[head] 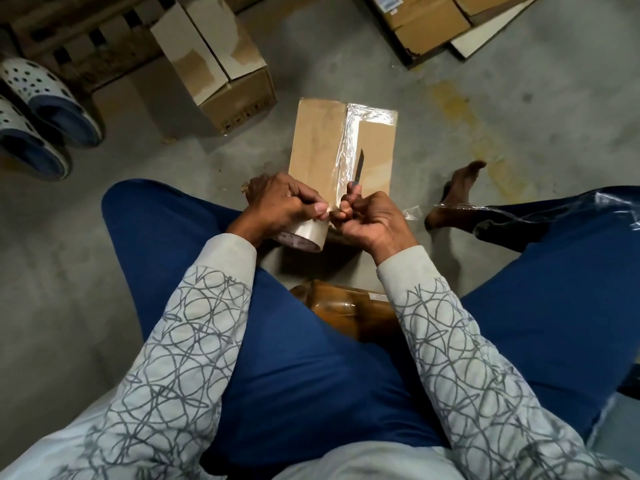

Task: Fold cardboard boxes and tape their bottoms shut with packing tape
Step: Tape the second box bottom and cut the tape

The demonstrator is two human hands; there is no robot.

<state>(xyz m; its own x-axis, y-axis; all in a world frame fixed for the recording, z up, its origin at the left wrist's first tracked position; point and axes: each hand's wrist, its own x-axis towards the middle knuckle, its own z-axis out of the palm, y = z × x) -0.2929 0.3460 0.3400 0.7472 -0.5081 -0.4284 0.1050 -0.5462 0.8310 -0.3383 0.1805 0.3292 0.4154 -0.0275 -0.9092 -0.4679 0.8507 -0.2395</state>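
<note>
A small brown cardboard box (318, 147) stands on the concrete floor between my knees, its upper face sealed by a strip of clear tape (348, 150) along the middle seam and across the far edge. My left hand (280, 206) grips a roll of clear packing tape (306, 235) at the box's near edge, thumb on the tape end. My right hand (367, 220) holds a thin knife (358, 166) with its blade pointing away over the box, right beside the stretched tape.
A taller folded box (221, 64) stands at the back left. Flat cartons (436, 26) lie at the back right. A pair of clogs (41, 112) sits at the left. A bare foot (457, 195) and crumpled clear plastic (616, 209) are at the right. A brown wrapped bundle (346, 310) lies under me.
</note>
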